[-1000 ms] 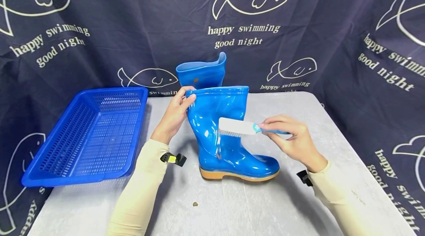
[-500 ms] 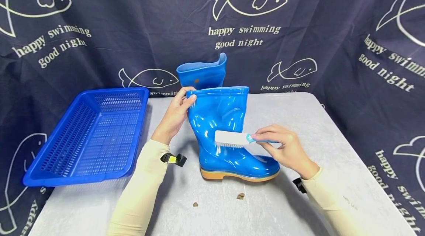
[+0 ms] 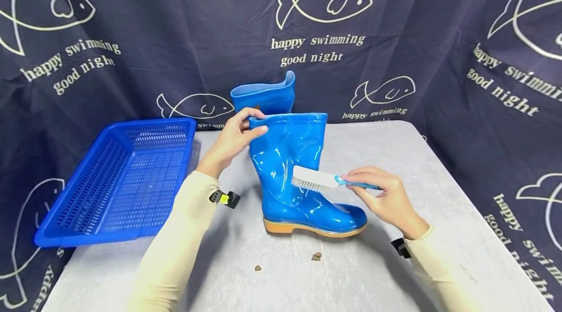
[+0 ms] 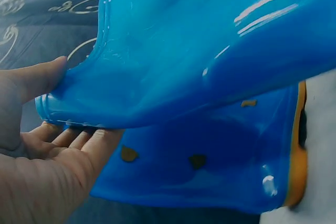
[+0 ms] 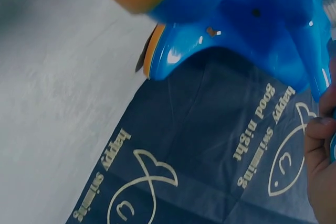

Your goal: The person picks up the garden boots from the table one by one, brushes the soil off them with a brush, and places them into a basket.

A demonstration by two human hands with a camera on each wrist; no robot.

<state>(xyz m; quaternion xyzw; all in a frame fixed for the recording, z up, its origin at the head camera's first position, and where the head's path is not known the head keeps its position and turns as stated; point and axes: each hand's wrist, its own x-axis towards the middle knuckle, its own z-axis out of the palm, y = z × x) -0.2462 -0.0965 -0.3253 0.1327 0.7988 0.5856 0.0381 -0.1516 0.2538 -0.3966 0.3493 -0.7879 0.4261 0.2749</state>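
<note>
A shiny blue rain boot with a tan sole stands upright on the table, toe to the right. At the left of its cuff, my left hand holds the rim between thumb and fingers; the left wrist view shows the thumb on one side of it. My right hand grips the blue handle of a white scrub brush. The bristles point down in front of the boot's shaft, above the instep; whether they touch it I cannot tell. In the right wrist view the brush is mostly cut off.
Behind stands a second blue boot, with brown patches on it. A blue plastic basket sits at the left. Small brown bits lie on the table in front. A dark fish-print cloth hangs around the table.
The brush went down the shaft, then back slightly up and to the right, with its head tilting. Another brown bit has appeared on the table. My left thumb and fingers have shifted slightly at the cuff.
</note>
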